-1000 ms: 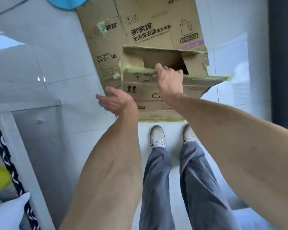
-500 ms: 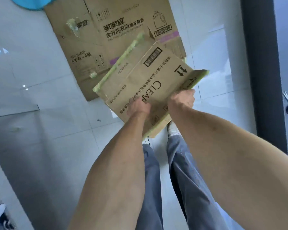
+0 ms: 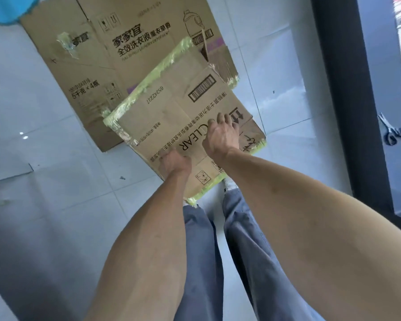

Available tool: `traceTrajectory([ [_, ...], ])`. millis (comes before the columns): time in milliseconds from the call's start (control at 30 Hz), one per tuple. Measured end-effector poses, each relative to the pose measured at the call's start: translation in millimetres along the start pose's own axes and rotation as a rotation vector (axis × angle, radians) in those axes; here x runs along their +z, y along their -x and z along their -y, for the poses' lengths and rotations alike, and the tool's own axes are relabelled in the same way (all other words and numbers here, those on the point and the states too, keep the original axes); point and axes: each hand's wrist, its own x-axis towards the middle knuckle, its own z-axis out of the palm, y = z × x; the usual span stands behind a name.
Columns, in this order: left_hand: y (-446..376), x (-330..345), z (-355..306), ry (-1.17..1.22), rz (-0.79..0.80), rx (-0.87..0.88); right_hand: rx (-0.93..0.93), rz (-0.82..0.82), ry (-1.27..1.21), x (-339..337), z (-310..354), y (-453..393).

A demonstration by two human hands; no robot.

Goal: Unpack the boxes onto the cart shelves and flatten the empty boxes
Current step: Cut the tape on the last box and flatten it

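Note:
A flattened brown "CLEAR" box (image 3: 171, 107) with yellow-green tape along its edges lies tilted in front of my legs, partly over a larger flattened detergent box (image 3: 125, 49) on the white tiled floor. My right hand (image 3: 221, 135) presses on the top face of the CLEAR box with fingers spread, near the arrows mark. My left hand (image 3: 175, 162) is at the box's near edge; its fingers are hidden, so its hold is unclear.
Scissors (image 3: 391, 133) lie on the floor beyond a dark door frame (image 3: 347, 112) at the right. A blue object (image 3: 2, 10) peeks in at the top left corner. My shoes and grey trousers are just below the box.
The CLEAR box went from open and upright to collapsed flat. It now lies lower over the big box, and my right hand has moved from its edge onto its face.

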Motion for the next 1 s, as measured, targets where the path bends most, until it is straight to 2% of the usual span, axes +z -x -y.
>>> traceTrajectory([
  [133,-22.1,-16.6,10.8,0.090,0.018,-0.126,-0.001,0.071,0.067,4.1,5.0,-19.4],
  [267,-48.3,-24.3,28.9,0.068,0.001,-0.187,0.124,0.081,0.043,14.4,12.0,-51.8],
  [367,-76.5,-11.2,40.9,0.097,-0.019,-0.320,0.229,0.039,0.072,24.5,7.6,-80.3],
  [467,-84.8,10.8,40.0,0.109,-0.050,-0.403,0.265,0.102,0.061,26.3,-9.7,-96.6],
  [567,-77.1,32.2,17.0,0.073,-0.268,-0.305,0.218,0.188,0.056,22.8,-29.6,-107.5],
  [633,-71.3,45.7,-12.6,0.089,-0.320,-0.163,0.186,0.184,0.037,26.8,-35.0,-102.3],
  [700,-71.7,50.3,-36.9,0.087,-0.321,-0.101,0.095,0.205,-0.021,37.3,-19.8,-92.1],
  [733,-73.5,51.3,-45.4,0.094,-0.299,-0.111,0.043,0.283,-0.058,44.1,-11.7,-84.8],
  [833,-75.4,52.1,-38.3,0.081,-0.199,-0.188,0.071,0.520,-0.133,65.2,0.3,-70.1],
  [867,-75.8,50.2,-29.7,0.077,-0.172,-0.228,0.071,0.540,-0.129,70.1,-1.8,-69.3],
  [1000,-95.0,45.7,16.4,-0.019,-0.111,-0.224,-0.047,0.299,0.002,86.0,-16.8,-81.1],
])
